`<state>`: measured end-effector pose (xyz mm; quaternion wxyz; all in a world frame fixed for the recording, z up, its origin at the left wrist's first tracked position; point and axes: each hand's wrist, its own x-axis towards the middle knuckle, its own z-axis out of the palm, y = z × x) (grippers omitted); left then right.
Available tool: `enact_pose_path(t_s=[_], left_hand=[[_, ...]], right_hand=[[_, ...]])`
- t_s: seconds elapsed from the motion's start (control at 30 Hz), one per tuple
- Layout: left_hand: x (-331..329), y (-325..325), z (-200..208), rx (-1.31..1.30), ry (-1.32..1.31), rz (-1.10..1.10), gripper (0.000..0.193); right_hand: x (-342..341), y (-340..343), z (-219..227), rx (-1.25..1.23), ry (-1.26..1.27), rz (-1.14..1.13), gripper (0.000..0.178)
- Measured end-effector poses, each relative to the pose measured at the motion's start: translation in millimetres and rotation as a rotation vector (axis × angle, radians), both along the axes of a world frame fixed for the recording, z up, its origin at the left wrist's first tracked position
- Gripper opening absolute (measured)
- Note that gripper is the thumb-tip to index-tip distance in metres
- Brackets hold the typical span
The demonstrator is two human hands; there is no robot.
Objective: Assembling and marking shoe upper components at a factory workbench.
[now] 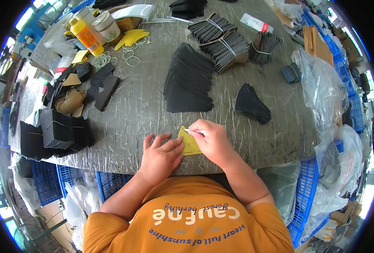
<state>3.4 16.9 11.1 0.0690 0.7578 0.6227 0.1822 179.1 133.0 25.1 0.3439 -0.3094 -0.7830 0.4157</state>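
So my right grip (214,139) is pinched around a slim pale pen-like thing (195,131), held over the upper part of a yellow slip (190,146), too small to tell exactly what it is. My left grip (163,155) isn't clenched on anything, just spread out with fingertips on the slip's left side. The slip's on the grey table (138,97), around the middle of the frame. Just above there's a big fanned black pile (189,82), plus a smaller black stack (252,104) off to the right. Upper left: a yellow bottle (87,37) and some loose rubber bands (104,61).
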Motion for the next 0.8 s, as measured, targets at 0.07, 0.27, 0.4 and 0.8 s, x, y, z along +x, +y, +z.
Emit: enact_pose_path(t_s=[0.07, 0.27, 0.4, 0.8], left_hand=[[1, 0, -2, 0.002, -0.008, -0.008, 0.041], [-1, -2, -2, -0.002, -0.002, 0.002, 0.042], [-2, -1, -3, 0.006, -0.002, -0.007, 0.042], [-1, 2, -9, 0.037, -0.079, -0.054, 0.043]], right_hand=[[-6, 3, -6, -0.011, -0.022, -0.008, 0.005], [14, -3, 1, -0.067, -0.076, -0.005, 0.007], [54, -6, 2, -0.185, -0.103, -0.056, 0.009], [38, -10, -8, 0.116, -0.476, -0.036, 0.019]])
